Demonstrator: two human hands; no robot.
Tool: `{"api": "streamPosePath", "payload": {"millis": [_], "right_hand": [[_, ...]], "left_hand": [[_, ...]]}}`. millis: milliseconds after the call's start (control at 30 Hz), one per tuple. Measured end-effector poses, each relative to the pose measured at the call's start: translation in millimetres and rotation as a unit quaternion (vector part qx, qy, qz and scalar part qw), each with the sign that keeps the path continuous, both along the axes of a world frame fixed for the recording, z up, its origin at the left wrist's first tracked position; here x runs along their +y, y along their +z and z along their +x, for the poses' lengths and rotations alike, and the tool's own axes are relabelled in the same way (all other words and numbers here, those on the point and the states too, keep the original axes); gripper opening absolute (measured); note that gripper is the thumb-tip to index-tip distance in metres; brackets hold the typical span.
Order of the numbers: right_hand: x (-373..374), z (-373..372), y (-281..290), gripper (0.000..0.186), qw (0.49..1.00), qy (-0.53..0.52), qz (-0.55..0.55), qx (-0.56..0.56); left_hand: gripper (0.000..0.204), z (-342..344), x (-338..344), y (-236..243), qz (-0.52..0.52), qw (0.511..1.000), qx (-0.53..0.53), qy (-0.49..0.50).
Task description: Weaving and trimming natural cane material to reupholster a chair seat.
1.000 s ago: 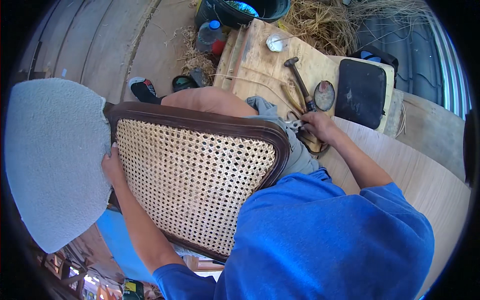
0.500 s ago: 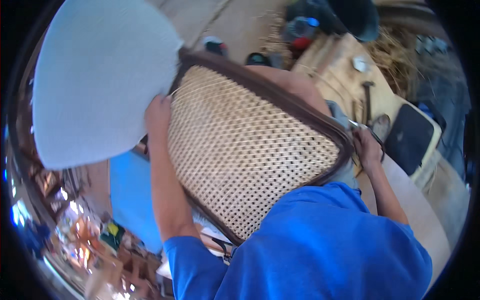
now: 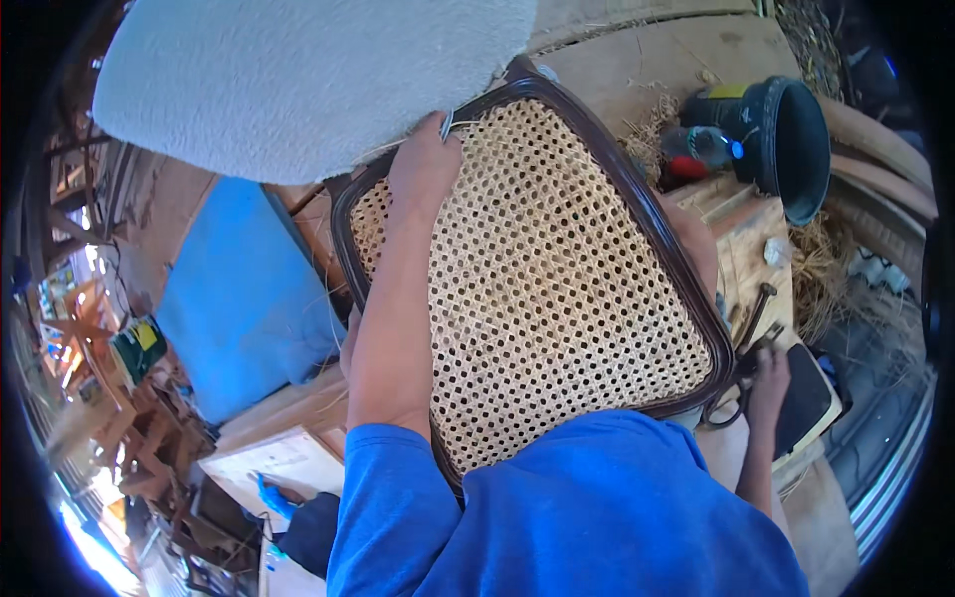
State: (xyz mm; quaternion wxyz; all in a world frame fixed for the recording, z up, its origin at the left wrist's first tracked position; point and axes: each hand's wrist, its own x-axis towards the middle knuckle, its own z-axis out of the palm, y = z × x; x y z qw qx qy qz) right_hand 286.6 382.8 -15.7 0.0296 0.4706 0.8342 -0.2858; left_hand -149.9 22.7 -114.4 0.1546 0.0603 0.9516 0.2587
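A woven cane panel [image 3: 567,259] in a dark brown wooden frame [image 3: 652,229] lies tilted across my lap, against my blue shirt. My left hand [image 3: 426,169] is closed at the far left part of the weave. A small shiny grey piece [image 3: 446,123] shows at its fingertips beside a thin pale strand; what it is I cannot make out. Off the panel's right corner, my right hand [image 3: 768,383] has its fingers closed around a pair of dark scissors [image 3: 724,410], whose loops point toward me. The fingers partly hide the scissors' middle.
A hammer [image 3: 760,303] lies on the wooden bench [image 3: 741,244] at right. Beyond it are a black bucket [image 3: 796,149], a plastic bottle [image 3: 708,146] and straw-like scraps [image 3: 816,269]. A pale fuzzy cushion [image 3: 318,80] rises far left, above a blue panel [image 3: 244,289].
My view has swung, so the panel now appears more upright. My right hand has moved lower and shifted its hold on the scissors. My left hand stays at the panel's far left part.
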Motion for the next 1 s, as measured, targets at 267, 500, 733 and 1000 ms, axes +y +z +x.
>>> {"api": "streamPosePath", "payload": {"millis": [267,500,733,1000], "right_hand": [[-50,-274,61,0.039,0.910,0.226,-0.341,0.075],[-143,-433,-9,0.041,0.811,0.537,-0.122,-0.199],[-157,-476,-45,0.043,0.671,0.692,0.084,-0.253],[-173,-487,-50,0.040,0.649,0.692,0.138,-0.284]], "left_hand": [[0.041,3,2,7,0.032,0.997,-0.057,0.034],[0.043,3,-7,5,-0.002,0.996,-0.082,0.044],[0.042,0,-3,4,0.019,0.992,-0.112,0.052],[0.043,-1,-3,-6,0.005,0.995,-0.084,0.047]]}}
